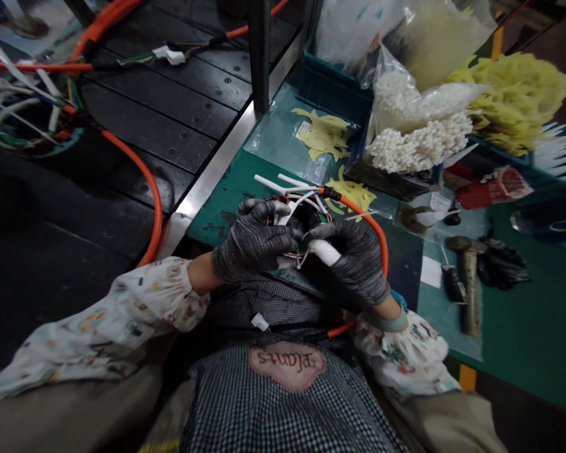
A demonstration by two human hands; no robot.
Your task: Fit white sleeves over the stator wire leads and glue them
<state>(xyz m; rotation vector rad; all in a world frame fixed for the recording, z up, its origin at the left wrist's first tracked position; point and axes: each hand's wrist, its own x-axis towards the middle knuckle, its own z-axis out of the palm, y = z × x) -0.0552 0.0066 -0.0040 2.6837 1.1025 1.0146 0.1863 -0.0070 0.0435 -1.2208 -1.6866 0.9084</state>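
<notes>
Both my hands wear grey knit gloves and meet over my lap at the edge of the green table (523, 340). My left hand (252, 242) grips a bundle of wires with white cable ties (290, 189) sticking out of it. My right hand (353, 258) holds a white tube-like piece (325, 251) against that bundle. An orange cable (375, 229) runs from the bundle, arcs round my right hand and drops toward my apron. What lies inside the bundle is hidden by my fingers.
A hammer (469, 283) and a dark tool (453, 280) lie on the table at right. Bags of white parts (419, 138) and yellow cable ties (514, 100) fill bins behind. A dark slatted board (170, 119) at left carries another orange cable (146, 182).
</notes>
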